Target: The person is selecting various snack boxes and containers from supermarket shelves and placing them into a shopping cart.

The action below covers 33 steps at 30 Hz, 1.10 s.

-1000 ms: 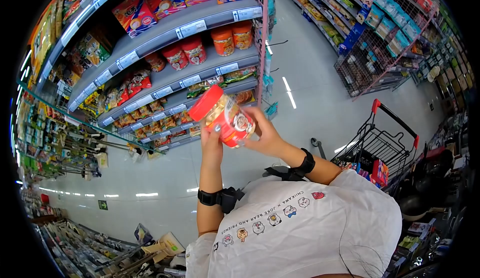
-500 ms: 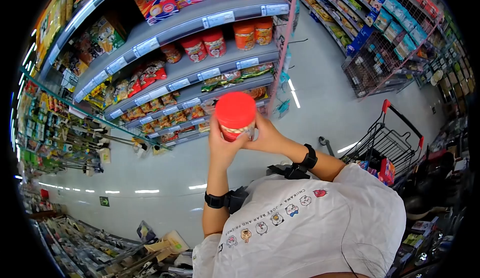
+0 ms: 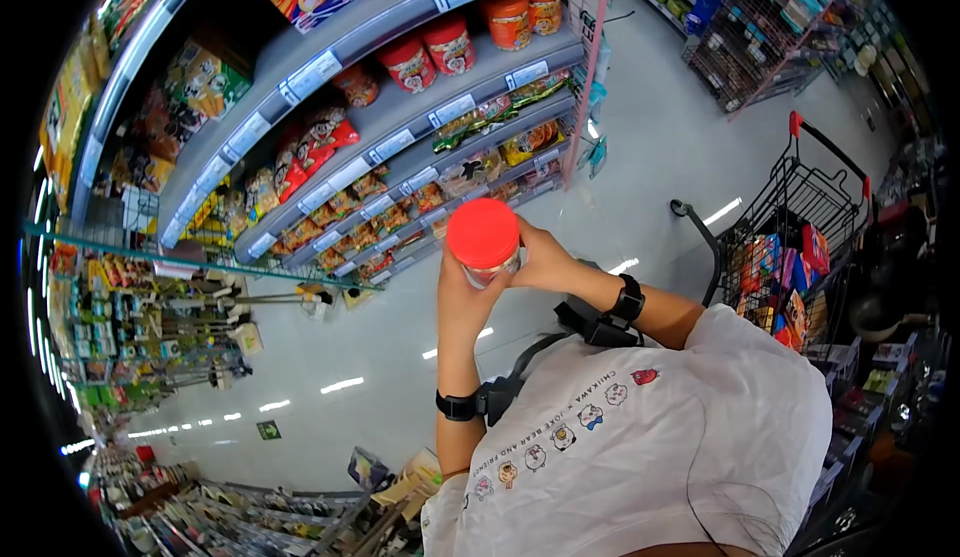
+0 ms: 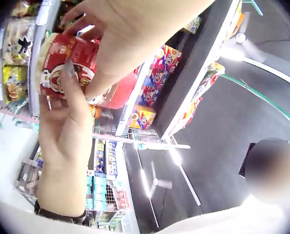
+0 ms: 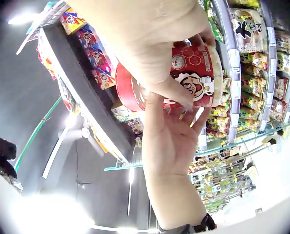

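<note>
A clear plastic jar with a red lid (image 3: 483, 234) is held upright between both hands in front of the chest, its lid facing the head camera. My left hand (image 3: 467, 299) grips its near left side. On the other side, my right hand (image 3: 546, 261) curls round the jar. A red label with a cartoon character shows on the jar (image 4: 52, 80) in the left wrist view, where the right thumb lies across it. In the right wrist view the left hand (image 5: 171, 134) supports the jar from the opposite side.
A store shelf (image 3: 380, 147) with bagged snacks and red-lidded jars (image 3: 447, 45) rises ahead. At the right stands a shopping cart (image 3: 800, 227) holding colourful packages. A wire display rack (image 3: 745, 57) is farther back, and long-handled goods (image 3: 230, 307) hang at the left.
The jar has turned from tilted, label showing, to upright with its lid facing the head camera. Both hands keep hold. The view has shifted, with more of the cart's contents showing.
</note>
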Available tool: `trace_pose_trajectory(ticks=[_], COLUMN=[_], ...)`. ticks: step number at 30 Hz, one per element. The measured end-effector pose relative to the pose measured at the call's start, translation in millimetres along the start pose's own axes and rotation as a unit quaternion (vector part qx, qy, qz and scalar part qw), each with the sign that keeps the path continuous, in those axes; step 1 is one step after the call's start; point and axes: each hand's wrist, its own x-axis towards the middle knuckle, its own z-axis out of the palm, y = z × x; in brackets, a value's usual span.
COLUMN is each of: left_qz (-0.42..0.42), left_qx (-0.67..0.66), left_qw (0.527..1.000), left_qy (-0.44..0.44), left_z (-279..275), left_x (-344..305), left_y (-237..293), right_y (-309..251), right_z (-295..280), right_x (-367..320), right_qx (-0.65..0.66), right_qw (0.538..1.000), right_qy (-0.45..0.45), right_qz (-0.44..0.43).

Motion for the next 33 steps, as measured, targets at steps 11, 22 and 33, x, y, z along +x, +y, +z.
trace_pose_trajectory(ticks=[11,22,33], left_qz=[0.028,0.049,-0.002], left_qx=[0.073,0.042,0.049], left_qw=[0.997,0.996,0.999], left_qy=[0.016,0.062,0.007], left_z=[-8,-29,-39], left_x=[135,269,322], left_y=[-41,-40,-75], right_y=[35,13,52], right_z=[-30,-61,-54], right_x=[142,278,323], right_qx=[-0.085,-0.136,-0.254], right_qw=[0.991,0.977,0.964], right_qy=[0.066,0.071,0.069], right_qz=[-0.084,-0.147,-0.026])
